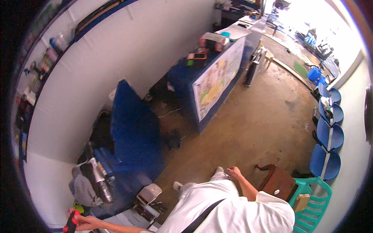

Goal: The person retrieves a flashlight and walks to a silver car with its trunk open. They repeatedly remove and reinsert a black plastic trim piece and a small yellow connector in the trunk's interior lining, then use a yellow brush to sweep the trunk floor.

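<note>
Indoors, on a smooth brown concrete-looking floor (248, 128), with a broad white wall (124, 42) along the left. Far centre, a long dark-blue counter (180, 83) with a colourful printed sheet (219, 79) across its front; nearer and to the left, a tall, pointed dark-blue panel (136, 128). Along the right, a row of joined blue plastic seats (322, 130); near right, a green slatted plastic chair (328, 191) just beside a reddish-brown wooden piece of furniture (279, 180). Near centre, the right hand (234, 172), lowered, with fingers loosely bent; impossible to tell whether around anything. At the near left edge, the left hand (87, 223), closed around a small red-and-black object (72, 221). Judging by the pose, at the step of holding that object out leftward; for the next move, probably needing a steady grip.
</note>
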Available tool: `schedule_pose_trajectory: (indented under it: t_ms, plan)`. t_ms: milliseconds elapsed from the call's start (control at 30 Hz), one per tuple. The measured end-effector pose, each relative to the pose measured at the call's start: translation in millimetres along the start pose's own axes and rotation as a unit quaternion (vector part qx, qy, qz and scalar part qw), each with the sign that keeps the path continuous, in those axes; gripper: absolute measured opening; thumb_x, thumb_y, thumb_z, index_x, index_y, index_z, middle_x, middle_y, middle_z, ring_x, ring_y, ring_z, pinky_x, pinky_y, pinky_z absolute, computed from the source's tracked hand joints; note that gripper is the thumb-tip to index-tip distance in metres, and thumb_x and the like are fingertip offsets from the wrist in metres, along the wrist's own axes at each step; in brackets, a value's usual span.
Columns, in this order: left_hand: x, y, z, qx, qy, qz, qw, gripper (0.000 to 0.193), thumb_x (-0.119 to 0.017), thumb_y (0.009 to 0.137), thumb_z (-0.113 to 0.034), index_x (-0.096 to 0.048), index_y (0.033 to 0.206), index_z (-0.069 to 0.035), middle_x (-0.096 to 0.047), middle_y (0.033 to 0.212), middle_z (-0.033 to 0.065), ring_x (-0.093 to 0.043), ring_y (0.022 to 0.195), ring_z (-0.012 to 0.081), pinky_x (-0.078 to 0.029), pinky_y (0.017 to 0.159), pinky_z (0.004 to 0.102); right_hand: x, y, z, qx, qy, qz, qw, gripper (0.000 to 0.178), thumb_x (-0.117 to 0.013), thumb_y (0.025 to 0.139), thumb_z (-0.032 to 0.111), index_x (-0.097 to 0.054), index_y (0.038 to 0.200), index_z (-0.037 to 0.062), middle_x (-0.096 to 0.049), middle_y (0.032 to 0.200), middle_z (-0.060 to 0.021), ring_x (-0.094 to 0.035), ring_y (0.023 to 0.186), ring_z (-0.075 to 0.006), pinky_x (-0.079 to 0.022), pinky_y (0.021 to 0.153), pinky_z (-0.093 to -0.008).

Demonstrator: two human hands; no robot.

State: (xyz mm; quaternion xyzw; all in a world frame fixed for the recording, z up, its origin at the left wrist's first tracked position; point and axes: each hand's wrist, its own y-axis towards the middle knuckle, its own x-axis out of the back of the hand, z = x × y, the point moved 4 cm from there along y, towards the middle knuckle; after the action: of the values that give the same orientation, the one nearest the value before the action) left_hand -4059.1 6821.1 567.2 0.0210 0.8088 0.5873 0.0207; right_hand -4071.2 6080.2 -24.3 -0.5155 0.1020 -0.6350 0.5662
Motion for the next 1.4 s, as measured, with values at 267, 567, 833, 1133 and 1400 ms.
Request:
schedule_pose_trajectory:
  t_ms: [267,567,833,1133,1400]
  plan:
    - [-232.4,-263.2,-402.6,0.389,-0.470,0.423,0.670,0.047,-0.072,0.095,-0.030,-0.045,0.127,-0.008,-0.059,0.096,0.0076,-0.060,0.073,0.0175,-0.055,0.065,0.0350,235.3,-63.8,201.2,0.269,0.178,-0.004,0.946,0.061,-0.069,0.099,0.046,-0.060,0.135,-0.0028,-0.072,0.121,-0.0172,-0.068,0.112,-0.0265,-0.054,0.095,-0.0388]
    - [-369.0,-453.4,-710.5,0.176,-0.422,0.677,0.577,0.056,-0.090,0.085,-0.028,-0.051,0.113,0.000,-0.064,0.099,0.0113,-0.065,0.088,0.0177,-0.054,0.078,0.0329,412.1,3.3,254.6,0.301,0.615,0.008,0.729,0.034,-0.065,0.105,0.018,-0.058,0.132,-0.0023,-0.067,0.118,-0.0075,-0.066,0.102,-0.0131,-0.055,0.090,-0.0315]
    - [-484.4,-523.5,-953.6,0.001,-0.559,0.686,0.465,0.060,-0.089,0.083,-0.030,-0.050,0.120,-0.002,-0.068,0.107,0.0189,-0.074,0.092,0.0320,-0.059,0.078,0.0413,616.4,130.1,211.6,0.237,0.821,-0.017,0.519,0.028,-0.057,0.108,0.025,-0.058,0.125,0.0018,-0.069,0.112,-0.0119,-0.069,0.100,-0.0223,-0.058,0.091,-0.0367]
    - [-596.0,-619.0,-1179.2,-0.133,-0.604,0.761,0.198,0.037,-0.087,0.082,-0.022,-0.072,0.111,-0.006,-0.075,0.097,0.0107,-0.074,0.086,0.0240,-0.060,0.074,0.0348,811.3,230.1,78.8,0.239,0.882,-0.156,0.374,0.039,-0.046,0.106,0.037,-0.058,0.118,0.0023,-0.062,0.089,-0.0106,-0.063,0.067,-0.0239,-0.053,0.055,-0.0391]
    - [-793.2,-955.1,-1154.6,-0.006,-0.286,0.904,0.318,0.038,-0.077,0.093,-0.035,-0.071,0.110,-0.001,-0.075,0.087,0.0095,-0.070,0.070,0.0191,-0.054,0.062,0.0326,993.1,364.7,-26.7,0.232,0.878,-0.204,0.366,0.044,-0.039,0.106,0.038,-0.062,0.117,0.0017,-0.063,0.083,-0.0101,-0.055,0.057,-0.0199,-0.045,0.056,-0.0351]
